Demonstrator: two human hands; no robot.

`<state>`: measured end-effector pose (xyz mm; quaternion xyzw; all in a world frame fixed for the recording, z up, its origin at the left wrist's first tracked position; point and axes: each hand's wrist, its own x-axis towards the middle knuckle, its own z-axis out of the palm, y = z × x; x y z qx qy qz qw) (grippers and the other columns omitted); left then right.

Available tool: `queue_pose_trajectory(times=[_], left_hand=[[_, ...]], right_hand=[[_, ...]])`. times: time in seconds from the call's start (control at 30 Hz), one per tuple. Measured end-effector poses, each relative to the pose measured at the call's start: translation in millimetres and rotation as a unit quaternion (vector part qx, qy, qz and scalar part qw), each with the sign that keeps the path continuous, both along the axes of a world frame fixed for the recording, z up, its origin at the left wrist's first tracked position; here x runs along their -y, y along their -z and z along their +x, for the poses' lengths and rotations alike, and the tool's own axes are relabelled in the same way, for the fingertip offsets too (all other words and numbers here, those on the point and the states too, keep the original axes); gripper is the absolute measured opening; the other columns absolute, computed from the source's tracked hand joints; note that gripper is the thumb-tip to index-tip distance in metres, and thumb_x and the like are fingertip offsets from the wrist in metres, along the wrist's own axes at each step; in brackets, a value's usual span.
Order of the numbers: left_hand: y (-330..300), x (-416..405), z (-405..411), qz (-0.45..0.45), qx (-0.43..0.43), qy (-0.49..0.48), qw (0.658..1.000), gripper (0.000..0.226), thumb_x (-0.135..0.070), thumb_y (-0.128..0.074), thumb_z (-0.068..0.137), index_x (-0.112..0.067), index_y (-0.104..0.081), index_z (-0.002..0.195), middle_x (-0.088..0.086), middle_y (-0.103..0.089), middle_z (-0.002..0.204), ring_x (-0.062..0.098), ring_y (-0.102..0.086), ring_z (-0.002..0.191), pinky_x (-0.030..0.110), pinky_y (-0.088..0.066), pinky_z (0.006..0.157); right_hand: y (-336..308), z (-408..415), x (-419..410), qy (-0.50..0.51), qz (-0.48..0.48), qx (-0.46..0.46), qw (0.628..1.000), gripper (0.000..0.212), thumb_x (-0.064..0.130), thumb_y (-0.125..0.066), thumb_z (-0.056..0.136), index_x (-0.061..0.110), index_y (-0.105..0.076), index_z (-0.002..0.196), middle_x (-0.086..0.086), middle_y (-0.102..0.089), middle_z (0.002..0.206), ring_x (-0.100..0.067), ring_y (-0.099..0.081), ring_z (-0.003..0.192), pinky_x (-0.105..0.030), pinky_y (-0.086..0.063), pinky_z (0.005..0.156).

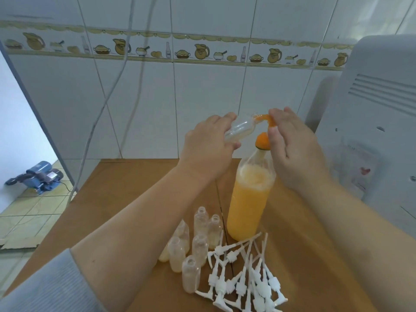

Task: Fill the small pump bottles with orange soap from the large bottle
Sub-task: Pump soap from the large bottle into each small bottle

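Near the middle of the frame a small clear bottle [239, 130] is held almost lying on its side by the left hand [208, 145], the fingers curled round its body. Its mouth is turned to the right, probably so that it meets the orange spout [265, 120] of the pump. That spout is pinched between thumb and fingers of the right hand [297, 149], which seems to steady it at the bottle mouth; the other fingers are held fairly straight. The orange pump head [262, 141] sits on the large bottle [249, 199], which stands upright on the brown table [315, 244] just below the hands and is filled with orange soap for most of its height, with foam on top. In the lower middle a group of small bottles [198, 239] is kept standing with open mouths, presumably waiting for filling; some appear to hold pale liquid. Just right of them the white pump tops [243, 278] are laid in a loose heap, likely to be screwed on afterwards.
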<state>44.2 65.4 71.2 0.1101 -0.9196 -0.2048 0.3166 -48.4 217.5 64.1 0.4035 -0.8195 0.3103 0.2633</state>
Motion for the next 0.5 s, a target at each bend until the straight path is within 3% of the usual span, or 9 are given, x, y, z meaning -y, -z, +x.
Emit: queue_pose_trajectory(times=[0.1,0.2,0.4,0.5], left_hand=[[2.6,-1.7,-1.5,0.019,-0.003,0.003,1.0,0.051,-0.031,-0.059,0.09,-0.026,-0.043,0.138,-0.004,-0.055,0.117,0.019,-0.052,0.103,0.044,-0.043,0.093],[4.4,-2.1,-1.1,0.013,-0.014,-0.001,1.0,0.052,-0.031,-0.059,0.09,-0.025,-0.043,0.139,-0.005,-0.055,0.117,0.018,-0.052,0.104,0.044,-0.042,0.093],[7.7,-0.8,1.0,-0.088,-0.015,-0.029,0.996,0.049,-0.029,-0.058,0.09,-0.021,-0.044,0.137,-0.001,-0.057,0.117,0.022,-0.053,0.103,0.043,-0.044,0.088],[10.9,0.6,2.1,-0.093,0.005,-0.033,0.995,0.049,-0.031,-0.058,0.091,-0.022,-0.043,0.137,-0.001,-0.057,0.118,0.022,-0.053,0.104,0.041,-0.043,0.087]], right_hand=[[2.4,-6.1,-4.0,0.0,0.02,-0.015,1.0,0.051,0.021,-0.04,0.093,0.012,-0.037,0.143,-0.004,-0.039,0.148,-0.017,-0.022,0.143,-0.043,-0.024,0.115],[4.9,-6.8,-1.3,0.006,0.0,-0.016,1.0,0.058,0.006,-0.044,0.082,0.014,-0.041,0.14,-0.003,-0.044,0.144,-0.019,-0.026,0.141,-0.045,-0.026,0.114],[24.9,1.6,8.8,0.043,-0.037,-0.044,0.997,0.062,0.0,-0.05,0.078,0.013,-0.042,0.138,-0.003,-0.044,0.142,-0.019,-0.021,0.142,-0.032,0.0,0.119],[30.0,2.8,13.7,0.02,-0.046,-0.036,0.998,0.058,0.003,-0.049,0.08,0.011,-0.042,0.137,-0.005,-0.046,0.14,-0.019,-0.027,0.139,-0.035,-0.009,0.119]])
